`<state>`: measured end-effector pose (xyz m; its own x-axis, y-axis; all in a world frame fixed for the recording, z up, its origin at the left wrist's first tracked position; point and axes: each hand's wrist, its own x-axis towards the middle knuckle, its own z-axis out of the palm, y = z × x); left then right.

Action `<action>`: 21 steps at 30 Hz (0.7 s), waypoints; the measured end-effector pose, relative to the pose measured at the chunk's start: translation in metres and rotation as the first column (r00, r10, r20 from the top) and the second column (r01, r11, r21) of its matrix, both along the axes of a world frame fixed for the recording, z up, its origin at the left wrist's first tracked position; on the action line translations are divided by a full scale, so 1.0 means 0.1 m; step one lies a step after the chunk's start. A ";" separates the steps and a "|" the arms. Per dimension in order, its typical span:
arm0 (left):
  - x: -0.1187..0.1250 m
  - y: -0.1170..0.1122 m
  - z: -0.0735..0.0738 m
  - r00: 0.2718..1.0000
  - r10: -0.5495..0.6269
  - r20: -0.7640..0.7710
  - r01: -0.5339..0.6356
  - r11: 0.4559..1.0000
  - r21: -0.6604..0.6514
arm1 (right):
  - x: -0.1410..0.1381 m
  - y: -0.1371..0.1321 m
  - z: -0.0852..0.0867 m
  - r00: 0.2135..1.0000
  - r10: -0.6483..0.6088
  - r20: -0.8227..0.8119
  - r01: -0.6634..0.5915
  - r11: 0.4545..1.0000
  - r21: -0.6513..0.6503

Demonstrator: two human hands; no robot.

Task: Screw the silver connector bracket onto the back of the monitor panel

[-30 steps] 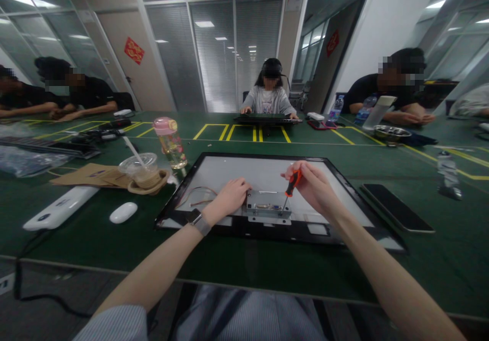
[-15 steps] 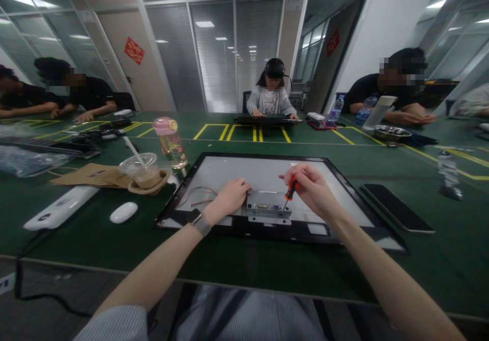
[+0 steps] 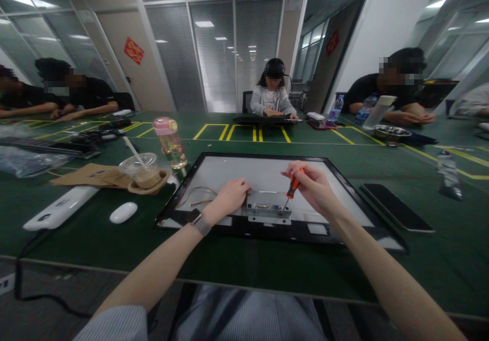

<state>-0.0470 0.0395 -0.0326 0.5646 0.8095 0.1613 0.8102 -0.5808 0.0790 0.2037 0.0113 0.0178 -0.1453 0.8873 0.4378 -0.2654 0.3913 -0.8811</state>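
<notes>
A black-framed monitor panel (image 3: 336, 173) lies face down on the green table in front of me. A small metal connector board (image 3: 267, 209) sits on its near edge. My left hand (image 3: 229, 196) rests on the panel, fingers curled against the board's left end. My right hand (image 3: 314, 187) is closed round an orange-and-black screwdriver (image 3: 292, 187), held tilted, its tip on the board's right side. Thin coloured wires (image 3: 196, 196) run across the panel to the left of my left hand.
A white mouse (image 3: 123, 212), a white device (image 3: 57, 208), a plastic cup (image 3: 139, 169) on brown paper and a pink-capped bottle (image 3: 170, 142) stand to the left. A black phone (image 3: 397, 207) lies to the right. Other people sit round the table.
My right hand shifted slightly with the screwdriver, which stays on the board. My left hand has not moved.
</notes>
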 end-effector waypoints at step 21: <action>0.01 -0.01 0.02 1.000 0.014 -0.019 -0.014 1.000 -0.012 | -0.01 -0.02 -0.01 0.996 0.090 0.015 -0.090 0.996 0.024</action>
